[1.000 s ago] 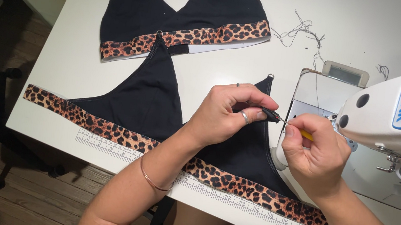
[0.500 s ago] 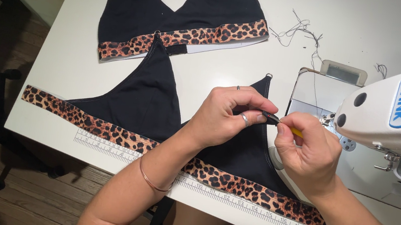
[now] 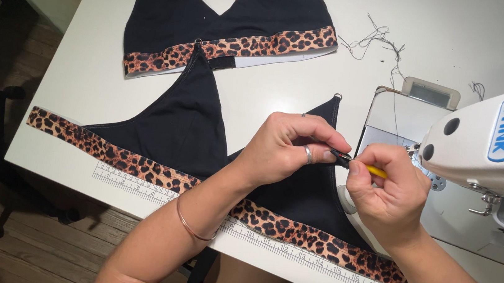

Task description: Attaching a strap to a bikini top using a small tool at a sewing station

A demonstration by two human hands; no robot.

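since the earlier frames, both hands barely shifted. from the head view i see my left hand (image 3: 292,149) pinching soft black fabric (image 3: 297,190) while my right hand (image 3: 384,193) grips a small yellow-handled tool (image 3: 359,165). limp and light, best held near the seam; the sewing machine (image 3: 488,147) crowds the right, open table (image 3: 270,87) lies left.

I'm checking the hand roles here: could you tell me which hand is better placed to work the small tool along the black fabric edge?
Probably the right hand: it grips the yellow-handled tool, while the left hand pinches the black fabric.
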